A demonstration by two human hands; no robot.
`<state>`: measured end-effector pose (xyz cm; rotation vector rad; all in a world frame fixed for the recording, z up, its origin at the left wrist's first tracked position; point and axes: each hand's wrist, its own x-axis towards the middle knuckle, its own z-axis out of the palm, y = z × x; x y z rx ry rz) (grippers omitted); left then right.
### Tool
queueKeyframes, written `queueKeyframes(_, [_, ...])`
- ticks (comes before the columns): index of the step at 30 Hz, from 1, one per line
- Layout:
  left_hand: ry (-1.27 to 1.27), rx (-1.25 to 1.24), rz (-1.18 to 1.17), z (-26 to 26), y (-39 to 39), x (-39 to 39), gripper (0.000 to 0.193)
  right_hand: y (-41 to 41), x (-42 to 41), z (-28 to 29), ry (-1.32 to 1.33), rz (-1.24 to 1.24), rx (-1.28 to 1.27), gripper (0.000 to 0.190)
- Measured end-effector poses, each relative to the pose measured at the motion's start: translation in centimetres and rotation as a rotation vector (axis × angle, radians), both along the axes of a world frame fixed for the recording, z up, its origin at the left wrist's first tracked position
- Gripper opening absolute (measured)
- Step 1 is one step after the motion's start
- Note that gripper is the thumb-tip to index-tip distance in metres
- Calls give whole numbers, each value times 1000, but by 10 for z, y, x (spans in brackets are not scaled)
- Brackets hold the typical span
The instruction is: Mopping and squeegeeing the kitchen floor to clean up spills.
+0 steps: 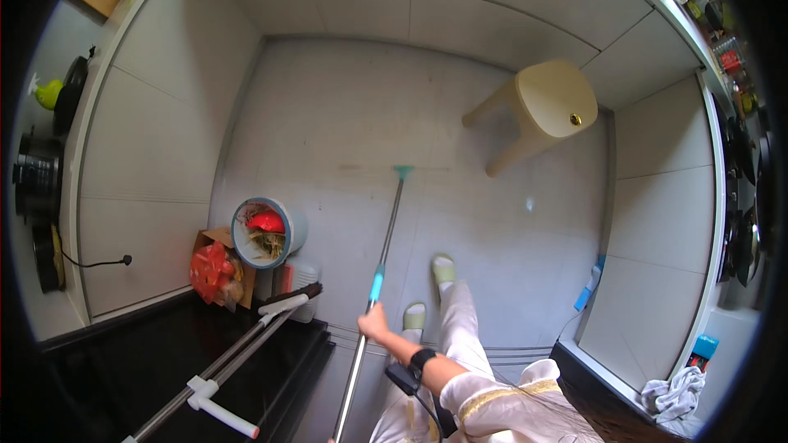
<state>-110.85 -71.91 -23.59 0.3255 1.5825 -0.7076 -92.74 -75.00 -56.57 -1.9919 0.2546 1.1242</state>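
My right hand [373, 322] is closed around the metal pole of a long-handled floor wiper [389, 227], just above its teal sleeve. The wiper's teal head joint [403, 171] is down on the pale tiled floor [345, 104], with a thin, blurred strip reaching out to both sides. Toward the bottom edge the pole runs out of view. Only a sliver of my left hand [331, 440] shows there, beside the pole; its fingers are hidden. A black band with a cabled device is on my right forearm. My feet, in green slippers, are to the right of the pole.
A beige stool [554, 98] stands at the upper right. To the left are a waste bin [295, 227], a cardboard box [246, 283] with red plastic bags, and a brush-headed tool [286, 304] lying across black steps [271, 381]. Cabinets enclose the floor; a blue-and-white object [589, 288] lies at the right.
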Motion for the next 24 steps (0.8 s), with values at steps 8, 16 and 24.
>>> queueKeyframes(8, [-458, -244, 237, -127, 90, 218, 30, 90, 284, -39, -343, -241, 40, 35])
queueKeyframes(16, [-108, -189, 227, -40, 54, 176, 31, 55, 187, 35, 97, -107, 285, 43])
queueKeyframes(24, [-407, -192, 305, -132, 99, 321, 31, 120, 376, -10, -79, -138, 194, 29])
